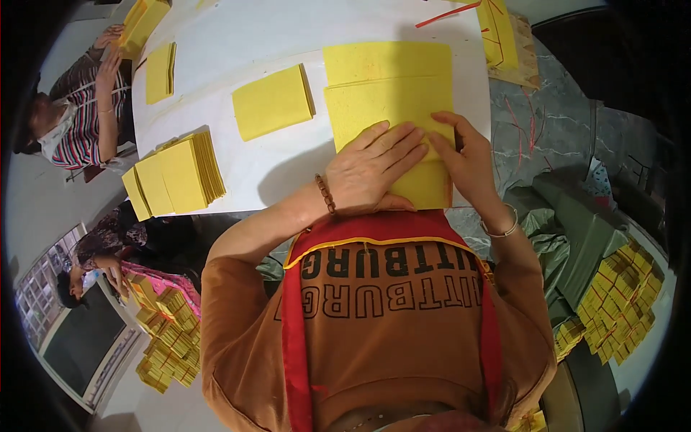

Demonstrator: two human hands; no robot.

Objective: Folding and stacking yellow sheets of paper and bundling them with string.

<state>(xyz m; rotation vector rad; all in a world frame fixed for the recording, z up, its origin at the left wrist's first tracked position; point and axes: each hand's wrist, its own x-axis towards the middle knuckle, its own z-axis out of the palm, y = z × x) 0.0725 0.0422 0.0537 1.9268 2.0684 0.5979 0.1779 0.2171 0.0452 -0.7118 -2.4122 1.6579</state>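
In front of me on the white table (273,43) lies a yellow paper stack (385,65), with a crease or sheet edge running across its upper part. My left hand (378,162) rests flat on its lower half, fingers stretched toward the upper right. My right hand (464,155) is at the stack's right edge, with thumb and forefinger apart and touching the paper; its other fingers are partly hidden. To the left lies a folded yellow paper bundle (272,103). Farther left, several yellow bundles (176,173) lean in an overlapping row at the table's near edge.
Another yellow bundle (160,73) lies near a co-worker in a striped top (83,129), whose hands hold yellow paper. A red strip (446,14) lies at the far right. Tied yellow stacks (622,299) stand at the lower right; a second person (108,245) is beside more stacks.
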